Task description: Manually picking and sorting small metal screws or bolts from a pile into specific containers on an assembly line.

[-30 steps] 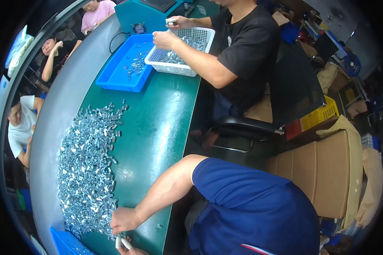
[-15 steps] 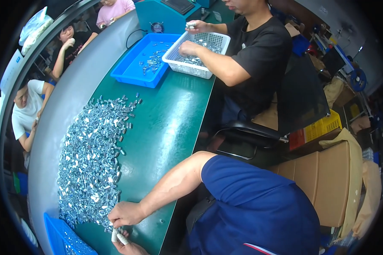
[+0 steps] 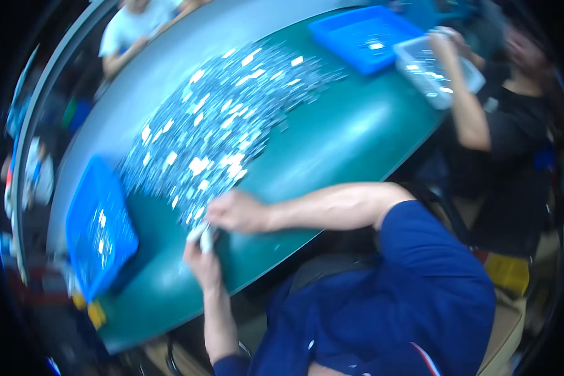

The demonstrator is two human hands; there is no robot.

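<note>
My right hand is closed in a pinch at the near end of a large pile of small shiny metal pieces. Just below it, my left hand has white covers on its fingers, which are drawn together close to the right hand's fingertips. Whatever is pinched between them is too small and smeared by motion to name. Both hands are over the green tabletop.
A blue tray holding metal pieces stands to the left. At the far right are another blue tray and a white basket, where a co-worker's hands are busy. Another person sits across the grey border.
The view has swung left and is blurred, so the pile and trays appear farther right. My left forearm and more of the left blue tray now show. My hands remain together.
</note>
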